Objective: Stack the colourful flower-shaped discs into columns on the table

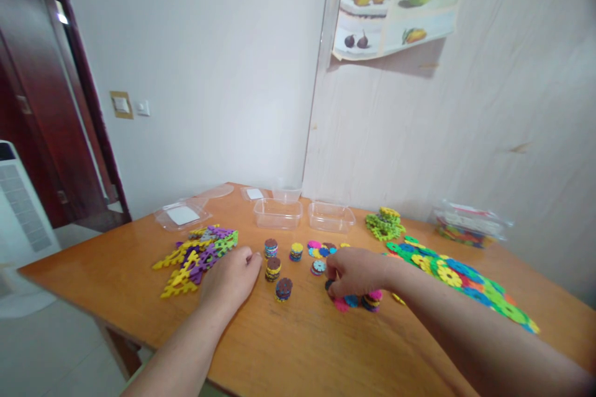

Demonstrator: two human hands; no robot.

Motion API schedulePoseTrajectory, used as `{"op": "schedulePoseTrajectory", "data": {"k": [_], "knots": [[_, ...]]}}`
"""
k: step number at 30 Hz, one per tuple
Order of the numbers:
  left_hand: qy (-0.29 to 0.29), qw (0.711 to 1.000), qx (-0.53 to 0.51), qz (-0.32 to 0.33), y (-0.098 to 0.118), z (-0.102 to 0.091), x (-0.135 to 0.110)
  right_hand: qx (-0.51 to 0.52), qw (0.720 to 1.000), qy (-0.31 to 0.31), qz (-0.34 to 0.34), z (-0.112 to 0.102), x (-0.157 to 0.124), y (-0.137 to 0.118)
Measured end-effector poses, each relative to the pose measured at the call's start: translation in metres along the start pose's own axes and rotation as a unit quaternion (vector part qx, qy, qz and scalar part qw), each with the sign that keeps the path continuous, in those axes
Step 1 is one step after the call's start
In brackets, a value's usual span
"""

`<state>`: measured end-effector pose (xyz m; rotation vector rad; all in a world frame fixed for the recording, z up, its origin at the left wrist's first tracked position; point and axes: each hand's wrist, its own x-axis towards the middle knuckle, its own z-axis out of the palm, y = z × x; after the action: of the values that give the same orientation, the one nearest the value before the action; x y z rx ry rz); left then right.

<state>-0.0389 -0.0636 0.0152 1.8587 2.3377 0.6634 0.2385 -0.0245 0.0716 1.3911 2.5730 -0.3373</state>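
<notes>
My left hand (231,279) lies on the wooden table (298,347) with its fingers curled loosely, holding nothing that I can see, next to a pile of yellow and purple toothed pieces (198,254). My right hand (356,271) is bent down over a small heap of pink, blue and dark flower discs (361,302), its fingertips pinched on a dark disc. Short stacks of discs (279,267) stand between the two hands. More loose discs (321,250) lie just beyond.
Clear plastic tubs (278,213) and lids (182,216) stand at the back by the wall. A long spread of green, blue and yellow discs (460,276) runs along the right, with a green pile (384,224) and a filled clear box (470,224) behind it.
</notes>
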Motion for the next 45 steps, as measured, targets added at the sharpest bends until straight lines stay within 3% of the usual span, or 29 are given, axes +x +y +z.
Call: {"op": "schedulePoseTrajectory", "data": {"k": [6,12,17,21,29,36,45], "knots": [[-0.002,1.000,0.001,-0.005,0.002,-0.002,-0.001,0.050,0.998,0.031,0.033,-0.016,-0.002,-0.002],[-0.001,1.000,0.000,-0.003,0.002,-0.003,-0.001,0.028,0.996,0.072,0.040,-0.018,0.009,-0.012],[0.001,1.000,-0.004,0.004,0.001,-0.001,0.000,0.046,0.998,0.023,0.037,-0.018,0.003,-0.004],[-0.004,1.000,0.002,-0.001,0.002,-0.002,-0.001,0.005,1.000,-0.010,-0.002,-0.019,-0.013,0.002],[-0.002,1.000,0.001,0.008,0.000,-0.001,0.000,-0.067,0.996,-0.052,-0.026,-0.009,-0.029,-0.013],[0.001,1.000,0.001,0.005,0.000,-0.001,0.000,-0.049,0.997,-0.050,-0.045,-0.005,-0.024,-0.017],[-0.002,1.000,0.010,0.000,0.000,-0.002,-0.001,-0.095,0.993,0.006,-0.074,-0.006,-0.028,-0.032]]}}
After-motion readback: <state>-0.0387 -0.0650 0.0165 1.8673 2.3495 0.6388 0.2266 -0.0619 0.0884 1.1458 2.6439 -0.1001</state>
